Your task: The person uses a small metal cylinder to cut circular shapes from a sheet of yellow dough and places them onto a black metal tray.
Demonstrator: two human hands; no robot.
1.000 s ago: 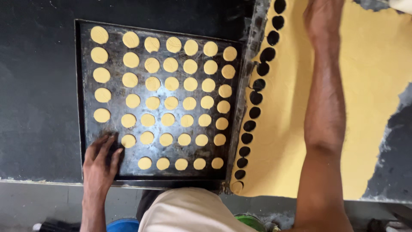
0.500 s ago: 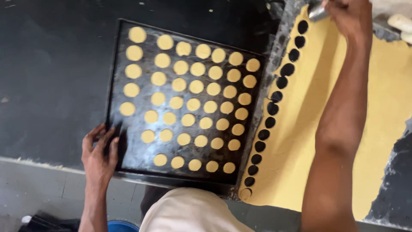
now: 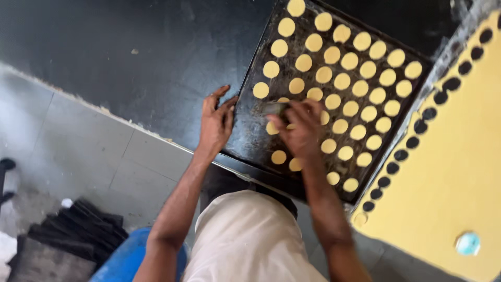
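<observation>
We see a big dark tabletop [image 3: 135, 57] first, and on it, off to one side, a wide flat sheet of yellow dough [image 3: 449, 172] with a row of round holes [image 3: 402, 154] cut along its edge. Next to the sheet, touching its edge or very near, lies a black baking tray [image 3: 250, 138] that is almost full of small yellow dough rounds [image 3: 360, 86] set in neat rows. Our left hand [image 3: 216, 122] rests on the near corner of the tray with its fingers spread wide, and it holds nothing. Our right hand [image 3: 300, 128] is over the near rows of the tray, fingers bent around a small round metal cutter [image 3: 275, 108]; we think a fresh round is in or under it, but the hand hides that part, so we cannot tell. Down by the floor we see a blue tub [image 3: 122, 258] and a stack of dark trays [image 3: 62, 235]. What could go wrong, we think: the right hand is very close to the soft rounds already laid down, so it could squash one or push two together. The tray corner sits right at the tabletop's edge, so a hard push from the left hand could make it slide or tip.
</observation>
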